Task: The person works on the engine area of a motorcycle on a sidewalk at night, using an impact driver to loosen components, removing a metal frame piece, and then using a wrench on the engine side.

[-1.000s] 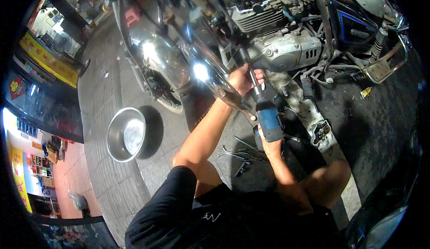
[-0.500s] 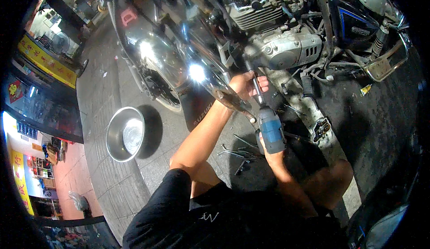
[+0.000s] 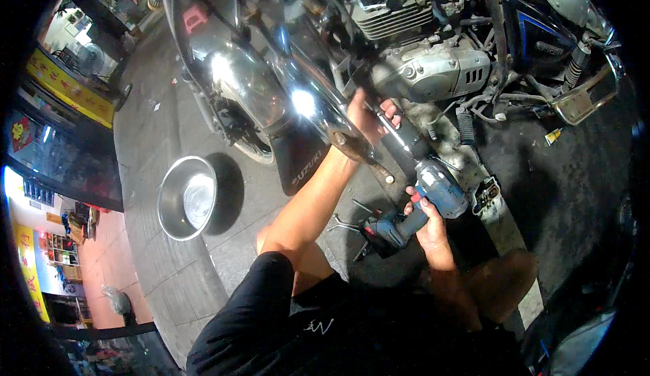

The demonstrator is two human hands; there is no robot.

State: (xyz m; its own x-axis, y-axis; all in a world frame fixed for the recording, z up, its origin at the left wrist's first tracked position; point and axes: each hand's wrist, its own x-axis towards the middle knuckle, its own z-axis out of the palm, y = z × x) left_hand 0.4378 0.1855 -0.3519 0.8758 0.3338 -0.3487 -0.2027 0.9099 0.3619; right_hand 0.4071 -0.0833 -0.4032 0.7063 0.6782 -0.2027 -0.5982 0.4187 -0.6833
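Pavement; hands hold drill beneath motorcycle.

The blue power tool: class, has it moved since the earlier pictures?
Yes. The blue power tool has dropped lower and farther from the silver engine case, gripped by the right hand.

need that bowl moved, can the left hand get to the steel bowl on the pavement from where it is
Probably yes. The left hand is up by the engine, steadying the blue power driver's shaft, but nothing lies between it and the steel bowl; it would have to let go first.
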